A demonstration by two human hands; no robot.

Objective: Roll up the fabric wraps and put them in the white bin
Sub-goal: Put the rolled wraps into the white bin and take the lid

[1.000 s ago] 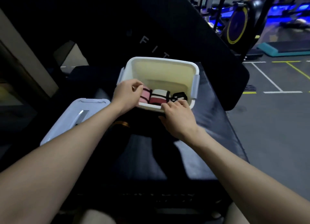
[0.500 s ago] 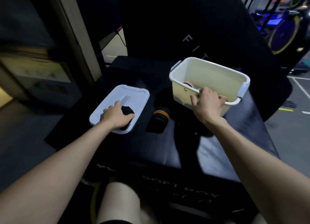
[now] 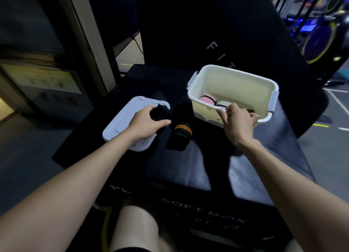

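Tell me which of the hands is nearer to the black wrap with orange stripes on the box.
Left. The left hand, holding a black wrap over the lid, is just beside the striped wrap. The right hand is farther away, at the white bin rim.

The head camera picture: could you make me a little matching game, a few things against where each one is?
Things:
1. pink rolled wrap
2. black rolled wrap
3. black wrap with orange stripes
4. bin lid

Places:
A. lying on the black soft box, between lid and bin
B. inside the white bin
C. flat on the box, under the left hand
D. gripped in the left hand, above the lid

Pairs: 1-B, 2-D, 3-A, 4-C
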